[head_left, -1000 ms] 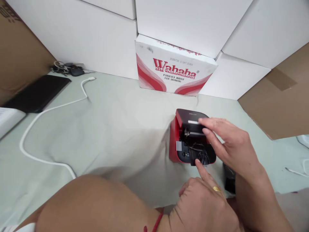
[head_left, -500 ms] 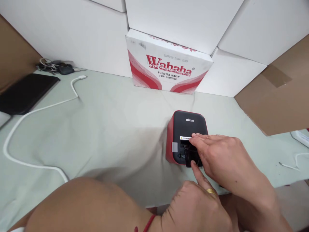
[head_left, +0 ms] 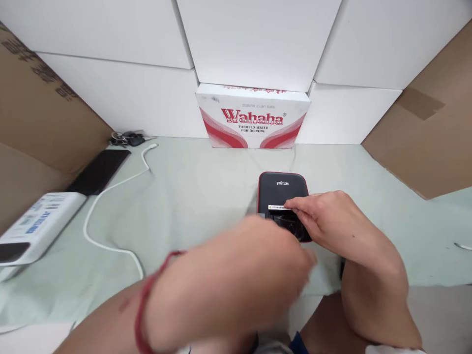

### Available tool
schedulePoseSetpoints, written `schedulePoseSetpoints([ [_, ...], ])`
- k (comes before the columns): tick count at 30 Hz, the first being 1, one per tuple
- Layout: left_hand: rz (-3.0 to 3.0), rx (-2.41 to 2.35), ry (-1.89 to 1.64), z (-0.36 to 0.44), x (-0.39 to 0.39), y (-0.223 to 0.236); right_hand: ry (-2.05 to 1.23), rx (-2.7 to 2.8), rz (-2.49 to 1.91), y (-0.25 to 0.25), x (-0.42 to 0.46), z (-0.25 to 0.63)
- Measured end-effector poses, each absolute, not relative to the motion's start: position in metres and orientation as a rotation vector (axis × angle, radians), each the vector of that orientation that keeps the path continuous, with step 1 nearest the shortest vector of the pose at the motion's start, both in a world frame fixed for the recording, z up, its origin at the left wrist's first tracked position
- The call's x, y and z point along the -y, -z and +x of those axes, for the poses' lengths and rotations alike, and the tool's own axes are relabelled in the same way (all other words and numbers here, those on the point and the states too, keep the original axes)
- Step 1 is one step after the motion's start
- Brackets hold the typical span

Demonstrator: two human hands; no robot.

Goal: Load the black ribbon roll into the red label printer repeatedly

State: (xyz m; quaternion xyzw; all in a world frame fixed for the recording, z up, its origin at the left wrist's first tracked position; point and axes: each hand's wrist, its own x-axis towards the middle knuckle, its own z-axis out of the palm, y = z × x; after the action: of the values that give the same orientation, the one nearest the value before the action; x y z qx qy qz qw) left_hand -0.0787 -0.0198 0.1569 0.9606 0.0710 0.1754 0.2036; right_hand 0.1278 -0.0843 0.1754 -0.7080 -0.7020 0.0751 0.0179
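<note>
A small box-shaped device stands on the cloth, with a black top, red sides and a white warning label. Below the label its front shows a dark glossy recess or flap, partly hidden. From the right side my right hand grips the device, fingertips pressed together beside the label. My left hand, a red cord on its wrist, passes in front of the device's lower part. It is smeared by motion, and its fingers cannot be made out.
White boxes form a wall behind a Wahaha carton. Keys, a dark flat object, a white cable and a white power bank lie at the left. Brown cardboard stands at the right.
My left index finger was on the dark flap; now the left hand has lifted and swung across in front of the device. My right hand stays on the device. The camera view has shifted.
</note>
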Motion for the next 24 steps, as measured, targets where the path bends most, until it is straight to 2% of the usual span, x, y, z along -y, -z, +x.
schedulePoseSetpoints([
  [3, 2.317, -0.405, -0.512, -0.085, -0.030, -0.159, -0.306, 2.148, -2.101, -0.169, 0.091, 0.135],
  [5, 1.906, -0.517, -0.700, -0.080, -0.052, -0.138, -0.339, 2.121, -2.025, -0.165, 0.097, 0.139],
  [8, 1.593, -0.350, -0.617, -0.070, -0.065, -0.089, -0.392, 2.105, -1.893, -0.158, 0.104, 0.147],
  [12, 1.418, -0.273, -0.598, -0.063, -0.064, -0.048, -0.377, 2.154, -1.760, -0.150, 0.111, 0.154],
  [24, 1.430, -0.324, -0.607, -0.071, -0.053, -0.024, -0.486, 2.204, -1.524, -0.171, 0.117, 0.143],
])
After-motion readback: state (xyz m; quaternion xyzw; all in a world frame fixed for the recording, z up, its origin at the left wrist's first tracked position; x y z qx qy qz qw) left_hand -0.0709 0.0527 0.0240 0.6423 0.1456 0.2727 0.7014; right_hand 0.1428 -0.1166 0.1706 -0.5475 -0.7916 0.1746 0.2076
